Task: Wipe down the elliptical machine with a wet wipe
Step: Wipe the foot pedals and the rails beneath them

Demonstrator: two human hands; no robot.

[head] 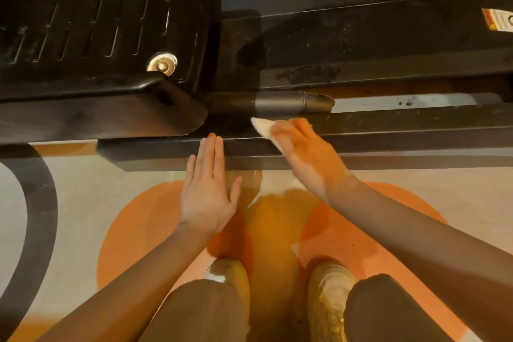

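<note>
Two hands reach over the lower frame rail (pixel 388 134) of the elliptical machine. The right hand (pixel 308 154) lies flat on a white wet wipe (pixel 262 128), its fingers (pixel 299 126) straight and close together, pressing the wipe against the rail just below the grey roller tube (pixel 277 104). The left hand (pixel 206 191) hovers beside it, toward the ribbed black foot pedal (pixel 97 16), fingers (pixel 212 150) straight and held together, thumb apart, holding nothing. Below the rail, two tan shoes (pixel 327 297) stand on an orange floor patch (pixel 374 244).
</note>
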